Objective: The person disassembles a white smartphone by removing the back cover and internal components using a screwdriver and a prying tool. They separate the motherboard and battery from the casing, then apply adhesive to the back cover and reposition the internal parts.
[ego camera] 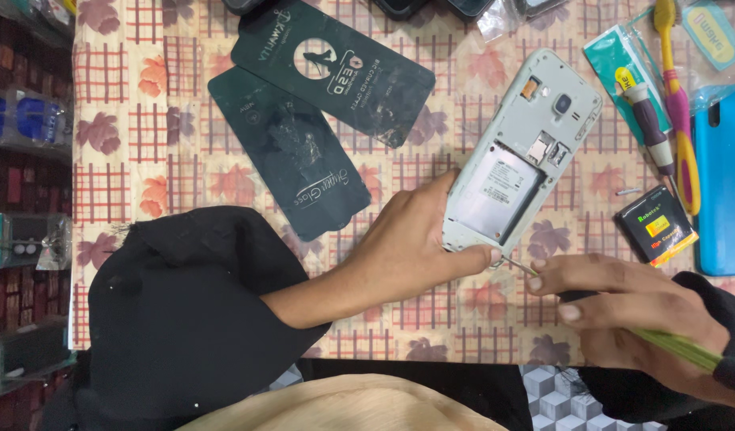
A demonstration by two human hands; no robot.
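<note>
left hand [407,247] gripping open-backed phone [521,152] at centre right, right hand [623,307] pinching green-handled screwdriver [671,343] at its lower edge, two dark glass packets [304,120] upper left, small battery [656,225] and blue case [723,183] on patterned table [144,120] at right

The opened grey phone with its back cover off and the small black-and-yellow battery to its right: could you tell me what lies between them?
In the head view, only bare leaf-patterned tablecloth separates the opened grey phone from the black-and-yellow battery; a dark-handled screwdriver lies just above that stretch.
</note>
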